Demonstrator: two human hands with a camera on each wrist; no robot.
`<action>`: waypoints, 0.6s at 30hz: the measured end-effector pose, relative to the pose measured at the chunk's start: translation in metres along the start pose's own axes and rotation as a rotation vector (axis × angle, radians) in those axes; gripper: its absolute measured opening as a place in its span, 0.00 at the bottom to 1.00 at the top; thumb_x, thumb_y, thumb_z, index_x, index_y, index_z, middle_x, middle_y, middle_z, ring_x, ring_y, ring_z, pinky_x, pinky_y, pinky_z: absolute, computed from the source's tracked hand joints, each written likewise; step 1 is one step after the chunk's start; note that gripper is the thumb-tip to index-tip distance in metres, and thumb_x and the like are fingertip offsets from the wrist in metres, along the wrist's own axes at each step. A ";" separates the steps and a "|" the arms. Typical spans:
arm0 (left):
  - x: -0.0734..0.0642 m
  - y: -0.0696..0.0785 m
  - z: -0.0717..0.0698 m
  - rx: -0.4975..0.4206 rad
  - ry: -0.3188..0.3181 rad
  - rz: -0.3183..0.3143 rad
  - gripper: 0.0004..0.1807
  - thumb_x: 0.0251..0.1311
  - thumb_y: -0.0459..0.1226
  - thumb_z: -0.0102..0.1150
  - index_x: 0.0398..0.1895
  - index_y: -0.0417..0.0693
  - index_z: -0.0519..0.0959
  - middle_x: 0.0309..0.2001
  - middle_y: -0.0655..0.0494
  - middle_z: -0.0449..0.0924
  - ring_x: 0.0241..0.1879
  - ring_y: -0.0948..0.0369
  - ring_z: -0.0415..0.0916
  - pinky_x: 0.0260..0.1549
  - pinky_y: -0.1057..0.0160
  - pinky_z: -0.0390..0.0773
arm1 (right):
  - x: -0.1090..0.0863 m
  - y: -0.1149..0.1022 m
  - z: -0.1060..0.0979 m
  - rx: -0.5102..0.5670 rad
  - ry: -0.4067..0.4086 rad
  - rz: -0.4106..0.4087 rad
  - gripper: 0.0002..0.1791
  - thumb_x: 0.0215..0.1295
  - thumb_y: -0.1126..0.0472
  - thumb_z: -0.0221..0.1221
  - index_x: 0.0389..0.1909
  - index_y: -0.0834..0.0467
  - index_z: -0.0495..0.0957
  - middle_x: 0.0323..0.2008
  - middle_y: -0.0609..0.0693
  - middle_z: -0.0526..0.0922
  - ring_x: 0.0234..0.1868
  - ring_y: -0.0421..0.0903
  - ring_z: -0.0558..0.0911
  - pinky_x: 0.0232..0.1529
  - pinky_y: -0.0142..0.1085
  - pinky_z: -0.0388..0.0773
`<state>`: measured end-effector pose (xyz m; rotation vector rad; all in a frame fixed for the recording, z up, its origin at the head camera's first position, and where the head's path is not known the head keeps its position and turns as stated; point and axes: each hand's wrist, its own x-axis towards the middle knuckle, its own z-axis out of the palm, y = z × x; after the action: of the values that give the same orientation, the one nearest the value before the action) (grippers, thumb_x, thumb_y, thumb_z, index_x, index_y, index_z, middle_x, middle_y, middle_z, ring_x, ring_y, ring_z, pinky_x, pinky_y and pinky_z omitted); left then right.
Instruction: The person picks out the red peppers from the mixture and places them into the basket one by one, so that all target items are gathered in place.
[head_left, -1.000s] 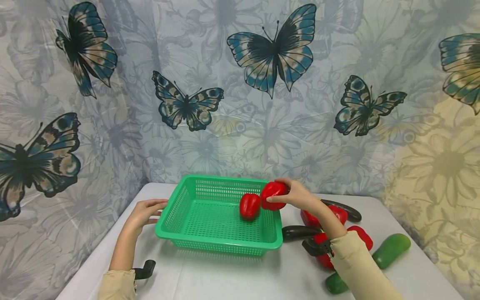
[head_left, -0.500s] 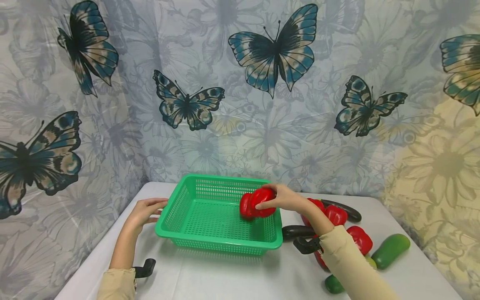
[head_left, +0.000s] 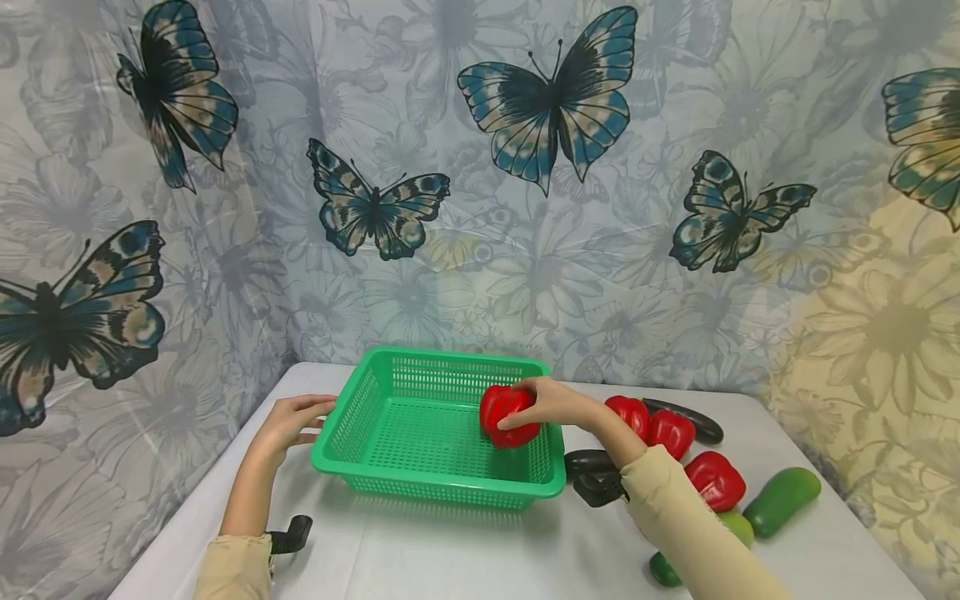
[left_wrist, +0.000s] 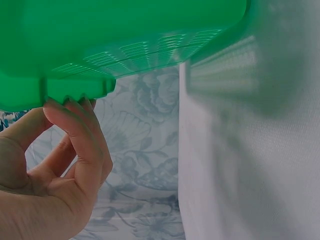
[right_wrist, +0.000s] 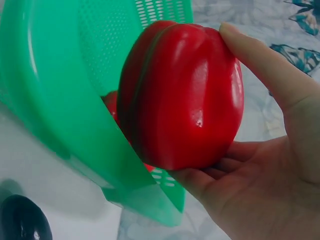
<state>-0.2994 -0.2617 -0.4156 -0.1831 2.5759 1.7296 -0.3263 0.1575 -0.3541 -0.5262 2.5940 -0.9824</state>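
My right hand (head_left: 551,402) grips a red bell pepper (right_wrist: 185,100), thumb on one side and fingers on the other. It holds the pepper inside the right end of the green plastic basket (head_left: 442,490). Another red bell pepper (head_left: 491,402) stands behind it in the basket, partly hidden. At the basket's left rim, my left hand (head_left: 283,427) touches the outside with its fingertips. In the left wrist view, the fingertips (left_wrist: 55,105) meet the rim's edge and the fingers are slightly bent.
Right of the basket lie several red bell peppers (head_left: 714,482), a dark eggplant (head_left: 588,463), another long eggplant (head_left: 684,419), and a large green vegetable (head_left: 783,502). A smaller green one (head_left: 663,570) is partly behind my right sleeve. A butterfly-printed cloth (head_left: 480,275) hangs behind the white table (head_left: 420,558).
My right hand has carried the red bell pepper left over the basket's right rim and down inside, next to the other pepper. My left hand and the basket have stayed put.
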 end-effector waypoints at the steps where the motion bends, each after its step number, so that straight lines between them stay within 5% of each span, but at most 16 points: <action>1: 0.000 0.000 0.000 0.001 -0.003 0.003 0.29 0.68 0.47 0.57 0.64 0.36 0.73 0.52 0.49 0.81 0.36 0.67 0.79 0.39 0.64 0.85 | 0.001 0.000 0.001 -0.005 -0.006 0.000 0.42 0.53 0.46 0.70 0.64 0.65 0.69 0.50 0.53 0.82 0.48 0.47 0.80 0.46 0.41 0.84; 18: 0.002 -0.003 -0.002 -0.014 -0.027 0.016 0.28 0.69 0.46 0.56 0.64 0.35 0.72 0.47 0.54 0.83 0.35 0.68 0.80 0.37 0.65 0.85 | 0.013 -0.008 0.006 -0.060 -0.084 -0.008 0.37 0.54 0.46 0.70 0.59 0.65 0.74 0.43 0.49 0.83 0.44 0.44 0.81 0.43 0.38 0.84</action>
<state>-0.3007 -0.2650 -0.4181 -0.1392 2.5542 1.7437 -0.3335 0.1425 -0.3549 -0.5803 2.5549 -0.8683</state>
